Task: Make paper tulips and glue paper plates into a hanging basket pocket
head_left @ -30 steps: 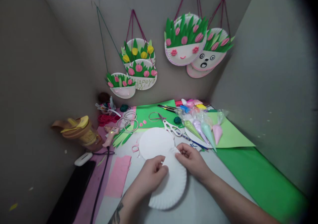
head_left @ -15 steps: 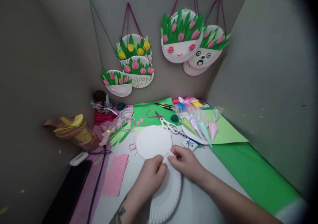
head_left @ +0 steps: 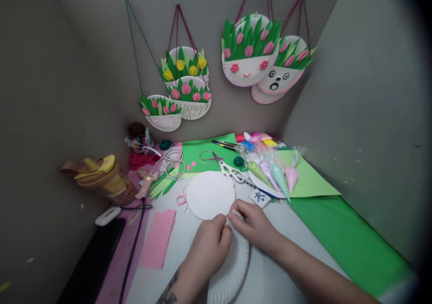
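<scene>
A white paper plate [head_left: 232,268] lies on the table in front of me, its ribbed rim towards the camera. My left hand [head_left: 209,245] and my right hand [head_left: 253,225] meet at the plate's far edge, each with fingers pinched shut on the rim. Just beyond them a second white paper plate [head_left: 209,194] lies flat, face down, touching the held plate.
White-handled scissors [head_left: 231,171], pastel piping bags [head_left: 276,173], green paper sheets [head_left: 340,236], a pink paper strip [head_left: 158,239], a glue gun [head_left: 146,185] with its black cord, rings [head_left: 172,162] and a brown bottle [head_left: 104,180] surround the plates. Finished plate baskets [head_left: 249,52] hang on the wall.
The near plate has been turned so less of its face shows, and both hands have drawn closer together at its far rim. The view shifted slightly.
</scene>
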Demonstrator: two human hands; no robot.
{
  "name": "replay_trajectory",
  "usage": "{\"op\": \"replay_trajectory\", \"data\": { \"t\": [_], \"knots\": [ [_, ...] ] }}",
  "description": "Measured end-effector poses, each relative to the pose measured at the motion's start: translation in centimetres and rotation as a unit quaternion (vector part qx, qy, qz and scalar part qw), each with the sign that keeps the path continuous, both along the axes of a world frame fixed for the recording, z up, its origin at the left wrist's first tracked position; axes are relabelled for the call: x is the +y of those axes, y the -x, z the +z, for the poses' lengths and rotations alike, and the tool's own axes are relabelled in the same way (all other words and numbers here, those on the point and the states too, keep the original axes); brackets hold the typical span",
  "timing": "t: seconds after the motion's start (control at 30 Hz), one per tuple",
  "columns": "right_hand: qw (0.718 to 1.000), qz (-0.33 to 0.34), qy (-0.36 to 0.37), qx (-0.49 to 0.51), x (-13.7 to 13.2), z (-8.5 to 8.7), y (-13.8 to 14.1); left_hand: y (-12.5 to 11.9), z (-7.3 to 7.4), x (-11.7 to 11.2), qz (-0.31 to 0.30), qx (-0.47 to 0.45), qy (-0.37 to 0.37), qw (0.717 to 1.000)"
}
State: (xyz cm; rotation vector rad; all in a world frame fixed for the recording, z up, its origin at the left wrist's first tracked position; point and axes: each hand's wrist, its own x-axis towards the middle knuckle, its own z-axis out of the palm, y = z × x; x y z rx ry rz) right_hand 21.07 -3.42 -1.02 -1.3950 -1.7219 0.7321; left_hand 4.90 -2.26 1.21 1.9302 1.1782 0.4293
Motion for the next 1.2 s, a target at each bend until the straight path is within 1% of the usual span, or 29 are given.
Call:
{"op": "replay_trajectory", "data": {
  "t": [0.07, 0.13, 0.23, 0.3, 0.4, 0.47, 0.53, 0.63, 0.67, 0.73, 0.8, 0.87, 0.93, 1.03, 1.07, 1.1, 1.2],
  "knots": [
    [0.998, -0.004, -0.047, -0.035, -0.17, -0.12, 0.18, -0.07, -0.08, 0.0, 0.008, -0.004, -0.003, 1.0],
    [0.998, -0.013, -0.059, -0.035, -0.19, -0.26, 0.25, -0.1, -0.11, 0.02, 0.015, -0.009, -0.002, 1.0],
    [1.0, -0.022, -0.008, 0.009, -0.09, -0.32, 0.12, -0.09, -0.09, -0.02, 0.017, -0.006, -0.002, 1.0],
    [1.0, -0.018, 0.005, 0.022, -0.11, -0.32, 0.03, -0.07, -0.09, -0.09, 0.016, 0.0, -0.005, 1.0],
    [0.999, -0.002, -0.045, 0.002, -0.27, -0.45, 0.13, -0.06, -0.17, -0.15, 0.022, 0.003, -0.013, 1.0],
    [0.998, -0.005, -0.067, 0.002, -0.27, -0.66, 0.3, -0.04, -0.23, -0.11, 0.031, 0.003, -0.015, 0.999],
    [0.998, -0.022, -0.039, 0.034, -0.12, -0.89, 0.44, 0.02, -0.28, 0.01, 0.046, 0.002, -0.013, 0.999],
    [0.992, -0.032, 0.043, 0.111, 0.1, -0.97, 0.52, 0.11, -0.39, 0.23, 0.071, -0.009, -0.019, 0.997],
    [0.99, -0.034, 0.059, 0.122, 0.1, -0.9, 0.53, 0.12, -0.44, 0.28, 0.078, -0.011, -0.024, 0.997],
    [0.992, -0.045, 0.054, 0.106, 0.01, -0.64, 0.56, 0.08, -0.51, 0.31, 0.086, -0.007, -0.035, 0.996],
    [0.996, -0.058, 0.025, 0.065, -0.13, -0.42, 0.6, 0.01, -0.53, 0.27, 0.094, -0.001, -0.044, 0.995],
    [0.997, -0.063, 0.007, 0.046, -0.2, -0.4, 0.61, -0.03, -0.48, 0.22, 0.098, -0.008, -0.046, 0.994],
    [0.995, -0.063, 0.02, 0.068, -0.17, -0.6, 0.57, -0.05, -0.4, 0.21, 0.102, -0.028, -0.041, 0.994],
    [0.986, -0.053, 0.068, 0.142, -0.11, -0.89, 0.47, -0.09, -0.35, 0.18, 0.119, -0.048, -0.036, 0.991],
    [0.984, -0.05, 0.074, 0.153, -0.14, -0.88, 0.46, -0.13, -0.37, 0.15, 0.125, -0.049, -0.039, 0.99],
    [0.985, -0.05, 0.071, 0.15, -0.19, -0.8, 0.46, -0.17, -0.4, 0.11, 0.129, -0.047, -0.043, 0.99],
    [0.993, -0.062, 0.028, 0.094, -0.4, -0.52, 0.47, -0.32, -0.52, -0.05, 0.134, -0.041, -0.059, 0.988]
  ]
}}
